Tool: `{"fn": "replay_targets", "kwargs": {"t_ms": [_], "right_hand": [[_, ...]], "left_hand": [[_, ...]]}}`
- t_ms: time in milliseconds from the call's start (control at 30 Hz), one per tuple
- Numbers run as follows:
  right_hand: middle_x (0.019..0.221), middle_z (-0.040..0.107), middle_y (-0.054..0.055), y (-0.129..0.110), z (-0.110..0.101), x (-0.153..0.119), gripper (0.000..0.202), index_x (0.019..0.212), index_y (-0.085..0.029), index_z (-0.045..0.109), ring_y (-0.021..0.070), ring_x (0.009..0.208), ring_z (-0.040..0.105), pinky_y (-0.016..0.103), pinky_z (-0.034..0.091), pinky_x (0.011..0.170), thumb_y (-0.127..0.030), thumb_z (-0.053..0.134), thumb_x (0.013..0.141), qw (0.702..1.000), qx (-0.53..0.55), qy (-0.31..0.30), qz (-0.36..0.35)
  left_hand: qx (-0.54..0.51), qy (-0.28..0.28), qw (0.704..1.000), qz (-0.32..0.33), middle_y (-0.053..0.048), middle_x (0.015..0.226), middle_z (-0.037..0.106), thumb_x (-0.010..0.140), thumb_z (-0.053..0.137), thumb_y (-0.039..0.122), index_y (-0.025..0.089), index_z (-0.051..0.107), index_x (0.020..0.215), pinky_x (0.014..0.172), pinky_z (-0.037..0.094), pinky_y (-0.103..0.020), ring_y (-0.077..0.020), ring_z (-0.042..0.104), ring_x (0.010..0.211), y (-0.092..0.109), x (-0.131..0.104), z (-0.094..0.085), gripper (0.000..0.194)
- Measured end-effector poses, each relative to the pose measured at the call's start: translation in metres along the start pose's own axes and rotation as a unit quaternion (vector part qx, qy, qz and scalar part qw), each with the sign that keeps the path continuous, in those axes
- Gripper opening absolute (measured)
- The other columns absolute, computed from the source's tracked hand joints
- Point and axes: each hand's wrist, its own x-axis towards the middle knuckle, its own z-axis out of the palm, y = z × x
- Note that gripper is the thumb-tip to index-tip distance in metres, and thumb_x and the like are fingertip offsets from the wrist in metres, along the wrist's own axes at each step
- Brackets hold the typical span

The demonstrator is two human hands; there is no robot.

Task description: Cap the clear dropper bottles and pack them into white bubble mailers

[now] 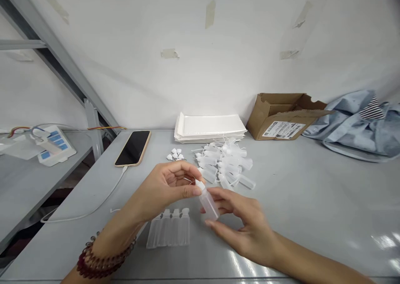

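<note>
A small translucent dropper bottle (208,204) with a white cap is tilted between my two hands above the table. My left hand (176,184) pinches it at the white cap (200,185) with thumb and fingers. The body of the bottle rests between the thumb and fingers of my right hand (240,219). Below my left wrist, a row of several similar bottles (170,230) lies side by side, partly hidden by the arm. Beyond my hands is a loose pile of bottles (229,161) with thin strings or tails. Several small white caps (175,154) lie to its left.
A stack of white trays (211,126) lies against the wall. An open cardboard box (281,119) and bluish cloth (353,123) are at the back right. At left are a phone (133,148), its white cable (103,200) and a power strip (58,144).
</note>
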Motion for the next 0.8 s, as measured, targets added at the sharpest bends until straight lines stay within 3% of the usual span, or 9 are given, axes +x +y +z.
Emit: {"fn": "replay_targets", "kwargs": {"t_ms": [167, 367, 567, 700, 800], "right_hand": [[0.078, 0.070, 0.001, 0.002, -0.002, 0.000, 0.031, 0.114, -0.017, 0.058, 0.0093, 0.058, 0.059, 0.018, 0.049, 0.049, -0.014, 0.060, 0.083, 0.993, -0.108, 0.035, 0.025], [0.089, 0.070, 0.003, 0.002, -0.002, -0.002, 0.029, 0.118, -0.019, 0.051, 0.0109, 0.071, 0.065, 0.020, 0.053, 0.061, -0.016, 0.052, 0.089, 0.994, -0.102, 0.001, 0.033], [0.102, 0.066, 0.010, 0.011, -0.001, -0.004, 0.040, 0.128, -0.019, 0.041, 0.0167, 0.087, 0.066, 0.027, 0.057, 0.069, -0.010, 0.047, 0.090, 0.978, -0.188, 0.022, -0.090], [0.105, 0.064, 0.013, 0.011, -0.004, -0.001, 0.048, 0.135, -0.016, 0.037, 0.0196, 0.098, 0.063, 0.031, 0.057, 0.073, -0.004, 0.044, 0.089, 0.971, -0.190, 0.001, -0.145], [0.097, 0.066, 0.008, 0.007, -0.008, 0.001, 0.041, 0.131, -0.019, 0.042, 0.0155, 0.082, 0.065, 0.028, 0.056, 0.065, -0.011, 0.045, 0.091, 0.991, -0.119, -0.023, -0.057]], "left_hand": [[0.081, -0.003, 0.996, 0.038, 0.001, 0.089, 0.066, 0.073, 0.076, 0.023, 0.021, 0.068, 0.085, 0.081, 0.051, -0.025, -0.0133, 0.061, 0.086, -0.005, -0.001, 0.004, 0.014], [0.049, -0.016, 0.999, -0.009, 0.000, 0.087, 0.067, 0.070, 0.077, 0.024, 0.020, 0.069, 0.082, 0.070, 0.051, -0.022, -0.0123, 0.063, 0.078, -0.001, -0.001, 0.006, 0.015], [0.088, 0.002, 0.994, -0.058, 0.001, 0.069, 0.065, 0.070, 0.077, 0.031, 0.019, 0.069, 0.083, 0.058, 0.047, -0.023, -0.0134, 0.059, 0.066, 0.002, -0.003, 0.010, 0.020], [0.182, -0.003, 0.983, 0.011, -0.002, 0.079, 0.068, 0.075, 0.071, 0.035, 0.019, 0.072, 0.083, 0.072, 0.049, -0.030, -0.0171, 0.060, 0.077, 0.002, -0.004, 0.010, 0.018], [0.240, 0.006, 0.967, 0.085, -0.003, 0.086, 0.070, 0.076, 0.071, 0.032, 0.020, 0.074, 0.088, 0.080, 0.048, -0.031, -0.0183, 0.060, 0.085, 0.002, -0.003, 0.008, 0.016]]}}
